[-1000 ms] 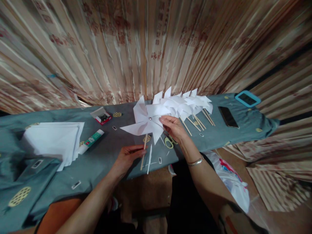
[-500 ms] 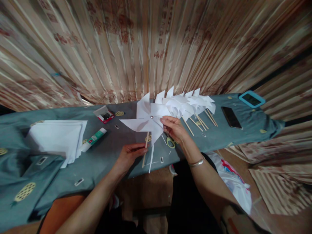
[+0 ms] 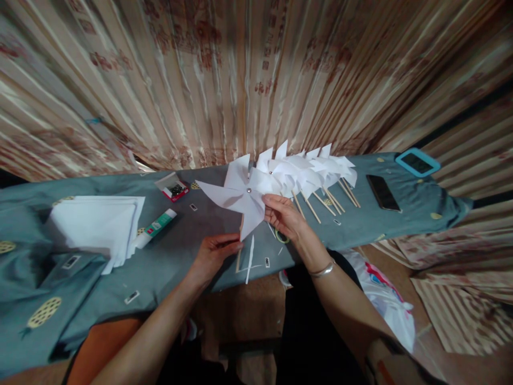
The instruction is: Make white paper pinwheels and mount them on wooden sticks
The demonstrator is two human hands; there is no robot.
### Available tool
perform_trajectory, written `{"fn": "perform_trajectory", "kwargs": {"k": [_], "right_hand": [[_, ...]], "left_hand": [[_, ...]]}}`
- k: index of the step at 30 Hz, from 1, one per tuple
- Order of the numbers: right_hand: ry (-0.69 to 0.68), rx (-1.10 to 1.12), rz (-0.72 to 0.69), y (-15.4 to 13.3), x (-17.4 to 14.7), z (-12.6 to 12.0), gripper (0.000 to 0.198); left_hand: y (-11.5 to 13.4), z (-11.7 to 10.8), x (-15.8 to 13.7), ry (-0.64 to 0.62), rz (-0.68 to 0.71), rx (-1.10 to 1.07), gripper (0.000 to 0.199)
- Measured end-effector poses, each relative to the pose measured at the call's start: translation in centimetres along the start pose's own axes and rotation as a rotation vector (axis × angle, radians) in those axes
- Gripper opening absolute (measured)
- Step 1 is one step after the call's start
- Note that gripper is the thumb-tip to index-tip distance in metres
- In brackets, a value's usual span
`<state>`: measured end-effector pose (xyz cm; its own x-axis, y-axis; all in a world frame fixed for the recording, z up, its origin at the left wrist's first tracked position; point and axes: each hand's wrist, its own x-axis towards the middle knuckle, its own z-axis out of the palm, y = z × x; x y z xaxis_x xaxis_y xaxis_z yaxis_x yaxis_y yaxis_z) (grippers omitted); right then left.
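Observation:
A white paper pinwheel point(image 3: 243, 199) with a shiny pin at its centre is held up over the table. My left hand point(image 3: 212, 256) pinches its thin wooden stick point(image 3: 241, 227) below the blades, fingers closed. At the right side, my right hand point(image 3: 284, 215) has thumb and fingers closed on the edge of a blade. Behind it, several finished-looking white pinwheels point(image 3: 304, 174) lie overlapping in a row, sticks towards me. Scissors point(image 3: 281, 236) with a green handle lie partly hidden under my right hand. Narrow paper strips point(image 3: 250, 259) lie near the table's front edge.
Stacked white paper point(image 3: 94, 222) and a glue stick point(image 3: 158, 224) lie at left. Near them stands an open red box of pins point(image 3: 173, 190). A phone point(image 3: 382, 192) and a blue-framed tablet point(image 3: 417, 162) lie at right. A curtain point(image 3: 224, 80) hangs behind; a plastic bag point(image 3: 388, 305) sits on the floor.
The pinwheel's blades have turned slightly clockwise, the left tip rising and the lower blade swinging left in front of the stick. My right hand has shifted slightly; my left hand stays on the stick.

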<state>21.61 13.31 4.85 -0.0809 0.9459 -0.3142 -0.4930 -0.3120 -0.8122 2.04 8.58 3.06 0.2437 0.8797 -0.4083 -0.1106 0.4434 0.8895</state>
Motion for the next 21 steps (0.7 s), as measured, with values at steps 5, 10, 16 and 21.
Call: {"fn": "perform_trajectory", "kwargs": {"k": [5, 10, 16, 21], "right_hand": [[0.029, 0.001, 0.01, 0.3, -0.3, 0.5, 0.039], [0.022, -0.1, 0.015, 0.4, -0.7, 1.0, 0.039], [-0.025, -0.305, -0.076, 0.8, -1.1, 1.3, 0.036], [-0.086, -0.444, -0.124, 0.5, -1.8, 1.6, 0.039]], "left_hand": [[-0.5, -0.1, 0.2, 0.023, 0.018, -0.015, 0.035], [-0.5, -0.1, 0.1, -0.001, 0.026, -0.024, 0.031], [-0.3, -0.1, 0.2, 0.006, 0.038, 0.027, 0.032], [-0.2, -0.2, 0.3, 0.008, 0.039, 0.027, 0.032]]}}
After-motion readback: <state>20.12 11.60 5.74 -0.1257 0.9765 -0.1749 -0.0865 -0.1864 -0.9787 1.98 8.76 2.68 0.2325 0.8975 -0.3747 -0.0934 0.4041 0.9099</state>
